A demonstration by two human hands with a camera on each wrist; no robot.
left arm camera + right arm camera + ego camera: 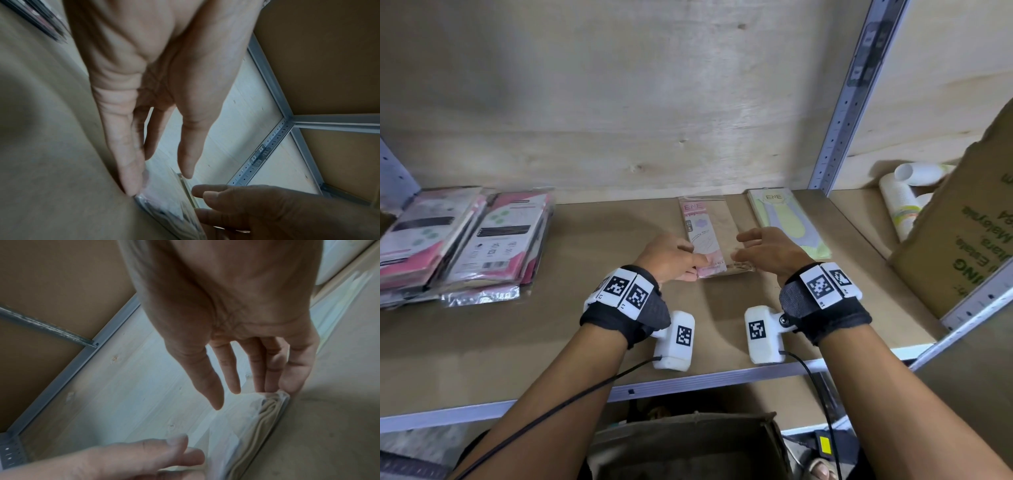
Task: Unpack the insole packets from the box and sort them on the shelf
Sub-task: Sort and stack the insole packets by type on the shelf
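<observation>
A pink insole packet [705, 236] lies flat mid-shelf, with a green one [789, 222] just to its right. My left hand [697, 267] rests at the pink packet's near-left corner, fingers straight; in the left wrist view its fingertips [131, 186] touch the packet [164, 203] edge. My right hand [739, 246] hovers at the packet's near-right side, fingers spread and straight; the right wrist view has its fingertips [287, 386] against the packet [257, 418] corner. Neither hand grips it. The open cardboard box [688, 445] sits below the shelf edge.
Two stacks of pink-and-grey packets [465, 246] fill the shelf's left end. A large printed carton [962, 233] and white paper cups [900, 202] stand in the bay to the right, past a metal upright [842, 113]. Bare shelf board [602, 260] lies between stacks and hands.
</observation>
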